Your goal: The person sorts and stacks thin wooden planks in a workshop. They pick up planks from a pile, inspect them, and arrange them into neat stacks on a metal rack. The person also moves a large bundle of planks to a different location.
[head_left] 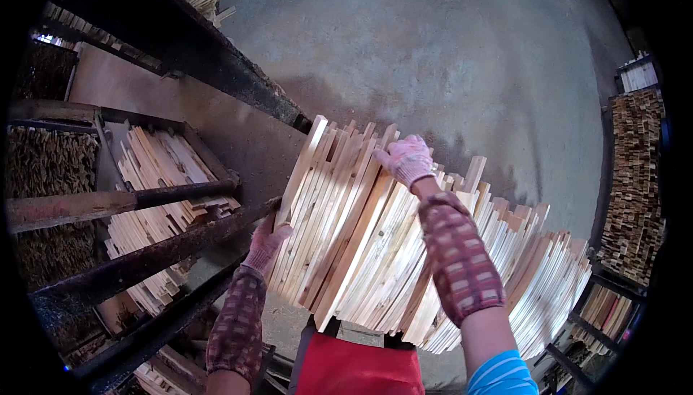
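Observation:
A long row of pale wooden strips [375, 250], stood on edge side by side, spans the middle in front of me. My left hand [266, 245], in a pinkish work glove, grips the near left side of the row, its thumb by the outermost strip [303, 164] and its other fingers partly hidden. Across the row reaches my right arm. My right hand [408, 159], gloved too, is curled over the far end of a strip, thumb toward the left; the fingers' undersides are hidden. Checked sleeve covers wrap both forearms.
Dark metal bars [166, 250] cross the left side, one ending close by my left hand. Behind them lie more loose strips [148, 214]. Stacked wood [635, 185] lines the right edge. Grey concrete floor [433, 41] stretches beyond the row. Red cloth [361, 370] is nearest me.

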### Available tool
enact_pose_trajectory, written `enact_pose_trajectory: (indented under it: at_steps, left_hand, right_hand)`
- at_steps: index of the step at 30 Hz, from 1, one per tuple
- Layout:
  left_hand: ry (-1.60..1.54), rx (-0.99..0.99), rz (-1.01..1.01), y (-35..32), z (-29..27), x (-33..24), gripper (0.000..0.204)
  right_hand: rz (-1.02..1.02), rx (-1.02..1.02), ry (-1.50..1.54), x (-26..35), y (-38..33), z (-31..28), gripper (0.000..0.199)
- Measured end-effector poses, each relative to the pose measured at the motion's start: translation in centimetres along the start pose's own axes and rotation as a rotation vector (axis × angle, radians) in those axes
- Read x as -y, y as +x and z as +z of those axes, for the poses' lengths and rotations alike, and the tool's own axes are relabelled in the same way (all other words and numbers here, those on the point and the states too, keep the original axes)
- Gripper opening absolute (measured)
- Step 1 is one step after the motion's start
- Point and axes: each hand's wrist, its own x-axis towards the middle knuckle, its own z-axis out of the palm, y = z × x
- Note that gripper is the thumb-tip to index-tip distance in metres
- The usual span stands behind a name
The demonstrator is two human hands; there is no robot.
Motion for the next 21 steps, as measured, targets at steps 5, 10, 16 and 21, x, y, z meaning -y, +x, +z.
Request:
enact_pose_trajectory:
  at_steps: [5, 10, 16, 21]
  left_hand:
    - [-0.205, 0.056, -0.154, 1.3, 1.5, -4.2, 0.072]
    - [-0.038, 0.031, -0.021, 6.4, -1.2, 6.8, 0.089]
    - [0.238, -0.062, -0.32, 7.5, -3.3, 9.6, 0.097]
    - [0.002, -0.119, 0.133, 5.0, 0.5, 4.3, 0.081]
  right_hand:
    - [-0.029, -0.215, -0.006, -1.2, -0.8, 1.1, 0.055]
    - [0.017, -0.447, -0.146, 0.3, -0.9, 3.2, 0.054]
    - [-0.509, -0.281, 0.113, 7.3, -6.3, 7.9, 0.081]
    - [-0.38, -0.154, 0.072, 8.3, -6.7, 7.4, 0.074]
